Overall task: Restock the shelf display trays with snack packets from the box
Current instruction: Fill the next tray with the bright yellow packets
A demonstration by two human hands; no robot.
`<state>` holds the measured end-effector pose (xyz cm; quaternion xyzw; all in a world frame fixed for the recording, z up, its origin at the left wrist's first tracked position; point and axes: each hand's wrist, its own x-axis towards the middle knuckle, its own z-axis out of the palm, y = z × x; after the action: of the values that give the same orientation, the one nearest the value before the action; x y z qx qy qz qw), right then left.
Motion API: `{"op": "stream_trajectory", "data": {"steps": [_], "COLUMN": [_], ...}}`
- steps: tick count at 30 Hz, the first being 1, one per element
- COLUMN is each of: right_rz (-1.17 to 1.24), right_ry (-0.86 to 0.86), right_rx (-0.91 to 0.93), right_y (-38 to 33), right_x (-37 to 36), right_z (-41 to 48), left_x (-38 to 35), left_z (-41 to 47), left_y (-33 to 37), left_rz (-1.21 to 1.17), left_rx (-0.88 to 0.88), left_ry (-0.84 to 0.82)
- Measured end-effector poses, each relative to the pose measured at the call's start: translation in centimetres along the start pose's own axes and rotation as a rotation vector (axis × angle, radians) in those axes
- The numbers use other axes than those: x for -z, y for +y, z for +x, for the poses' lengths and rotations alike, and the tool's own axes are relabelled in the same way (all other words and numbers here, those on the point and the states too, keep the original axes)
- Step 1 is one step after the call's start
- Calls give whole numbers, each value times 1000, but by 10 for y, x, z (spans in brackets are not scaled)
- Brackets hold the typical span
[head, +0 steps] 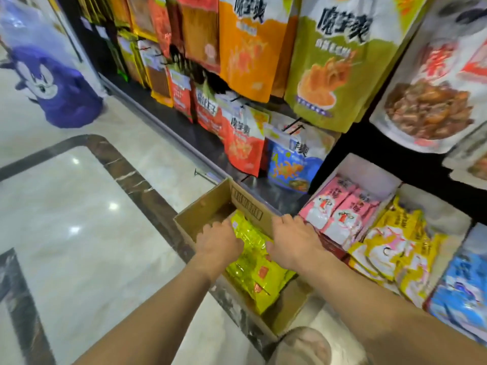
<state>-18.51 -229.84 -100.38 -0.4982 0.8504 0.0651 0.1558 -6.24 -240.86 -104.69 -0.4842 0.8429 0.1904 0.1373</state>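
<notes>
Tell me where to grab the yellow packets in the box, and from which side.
Come from above: the box is open on top and its walls block the sides. The packets lie flat along it, so probably slide fingers down both long edges and squeeze the bundle between left hand and right hand.

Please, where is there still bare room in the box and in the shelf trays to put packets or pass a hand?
Free: the box floor in its far corner beyond the left hand, and its near corner beside the yellow packets. The tray of pink packets is bare at the back. Crowded: the tray fronts, where packets overlap.
</notes>
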Motion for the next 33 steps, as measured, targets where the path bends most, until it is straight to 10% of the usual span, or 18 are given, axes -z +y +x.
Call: {"op": "stream_trajectory", "data": {"steps": [16,33], "right_rz": [27,75], "right_ry": [-155,-142], "right_rx": [116,99], "right_y": [22,8], "right_x": [-107,-187], "right_z": [77,121], "left_x": [-140,-142], "left_z": [95,113], "left_y": [22,-5], "left_rz": [-532,-772], "left_rx": [616,623], "left_ry": [-209,-154]}}
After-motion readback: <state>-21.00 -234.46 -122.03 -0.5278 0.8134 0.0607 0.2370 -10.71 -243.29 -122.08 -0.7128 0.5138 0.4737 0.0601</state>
